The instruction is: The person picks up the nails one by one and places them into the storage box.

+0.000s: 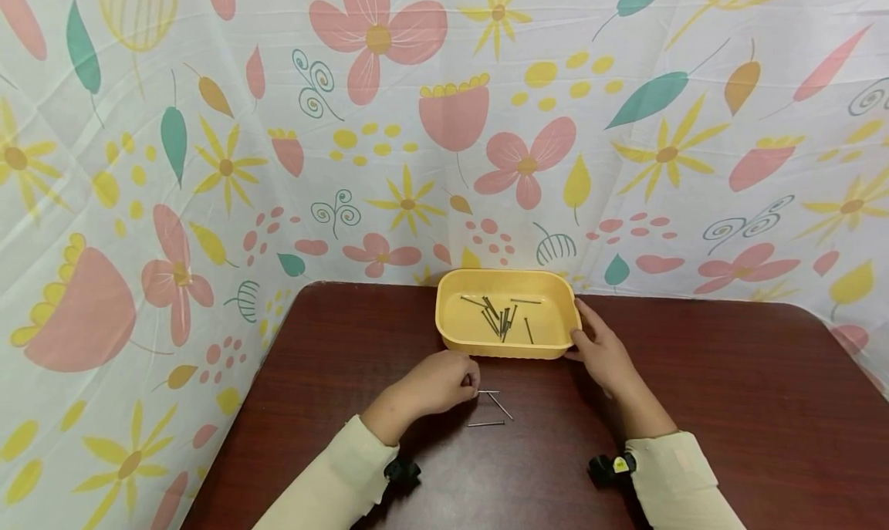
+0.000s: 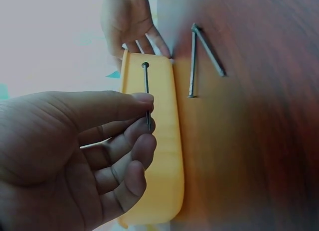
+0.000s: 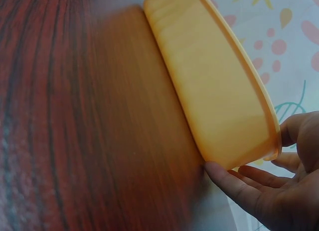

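My left hand [image 1: 437, 383] pinches a nail [image 2: 146, 84] between thumb and fingertips, with the nail's head sticking out past the thumb. It is just in front of a yellow plastic tray [image 1: 509, 350]. Two loose nails lie on the table close to that hand, one slanting [image 1: 501, 408] and one sideways [image 1: 486, 423]. Several darker nails [image 1: 503, 323] are scattered inside the tray. At the tray's right end, my right hand [image 1: 606, 356] holds the rim and end wall, one fingertip [image 3: 215, 170] at the lower corner.
The dark red-brown wooden table [image 1: 729, 360] carries the tray near its back edge. A flower-patterned cloth [image 1: 389, 152] hangs behind and along the left side. Dark wrist straps [image 1: 403, 472] sit at both cream sleeves.
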`<state>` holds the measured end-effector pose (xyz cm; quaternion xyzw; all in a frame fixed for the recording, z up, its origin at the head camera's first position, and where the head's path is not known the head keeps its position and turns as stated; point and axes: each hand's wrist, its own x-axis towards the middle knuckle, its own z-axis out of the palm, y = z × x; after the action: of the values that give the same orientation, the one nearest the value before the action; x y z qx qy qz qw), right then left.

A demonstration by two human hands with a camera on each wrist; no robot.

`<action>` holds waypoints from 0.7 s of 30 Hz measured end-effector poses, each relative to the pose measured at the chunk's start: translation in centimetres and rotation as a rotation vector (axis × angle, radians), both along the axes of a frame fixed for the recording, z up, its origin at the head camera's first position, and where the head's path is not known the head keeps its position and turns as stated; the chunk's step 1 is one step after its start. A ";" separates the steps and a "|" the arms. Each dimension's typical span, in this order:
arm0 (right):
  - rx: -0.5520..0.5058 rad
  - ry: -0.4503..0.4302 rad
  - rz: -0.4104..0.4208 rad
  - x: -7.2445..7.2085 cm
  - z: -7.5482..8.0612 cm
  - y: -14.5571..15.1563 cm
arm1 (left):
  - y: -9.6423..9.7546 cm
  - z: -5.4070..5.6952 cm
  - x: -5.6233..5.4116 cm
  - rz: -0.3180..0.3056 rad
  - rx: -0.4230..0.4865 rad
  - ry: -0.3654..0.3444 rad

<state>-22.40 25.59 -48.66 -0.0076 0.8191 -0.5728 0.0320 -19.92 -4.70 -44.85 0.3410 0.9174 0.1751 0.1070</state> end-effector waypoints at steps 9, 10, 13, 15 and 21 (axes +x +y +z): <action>0.003 0.010 0.008 0.2 0.2 -0.1 | -0.3 1.1 -0.6 0.064 0.071 0.046; 0.001 0.011 0.009 0.3 0.2 -0.1 | -0.3 1.2 -0.6 0.076 0.083 0.056; -0.004 0.008 0.011 0.3 0.2 -0.1 | -0.4 1.4 -0.9 0.115 0.117 0.090; -0.010 0.006 0.011 0.2 0.2 -0.1 | -0.5 1.6 -1.2 0.142 0.150 0.100; -0.002 0.007 0.007 0.2 0.3 -0.1 | -0.8 1.8 -2.3 0.227 0.248 0.102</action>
<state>-22.16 25.49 -48.40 -0.0125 0.8185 -0.5736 0.0313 -22.19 -5.46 -43.05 0.2542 0.9257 0.2802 -0.0031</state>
